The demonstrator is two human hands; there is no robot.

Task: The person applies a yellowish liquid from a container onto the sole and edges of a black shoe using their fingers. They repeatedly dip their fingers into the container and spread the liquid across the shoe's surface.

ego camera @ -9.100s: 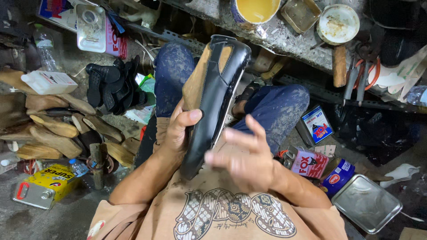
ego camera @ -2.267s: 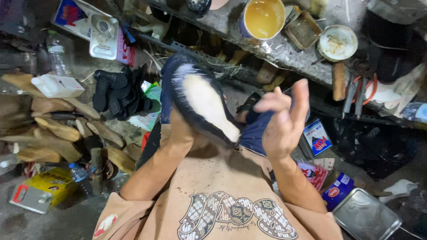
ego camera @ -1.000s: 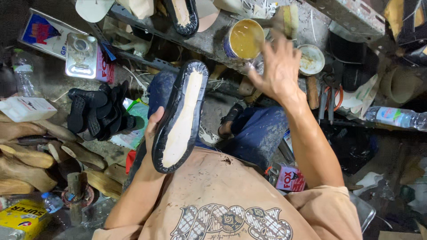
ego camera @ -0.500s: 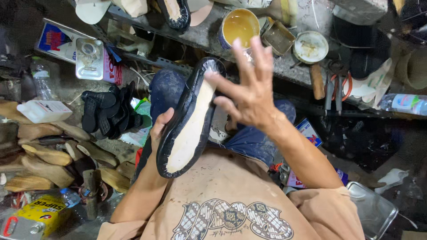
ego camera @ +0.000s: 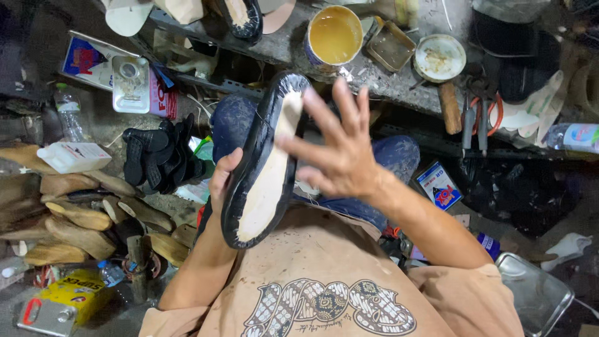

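While a black shoe upper on its pale-soled last is being held sole-up near the centre of the view, it is being gripped from behind at nine o'clock by the left hand, whose thumb is being pressed against its edge. At three o'clock of the shoe, the right hand is being kept open, fingers spread, its fingertips being laid on the pale sole. At twelve o'clock, a tin of yellow glue is being carried by the cluttered worktop. At nine o'clock, wooden lasts are being piled on the floor beside black soles.
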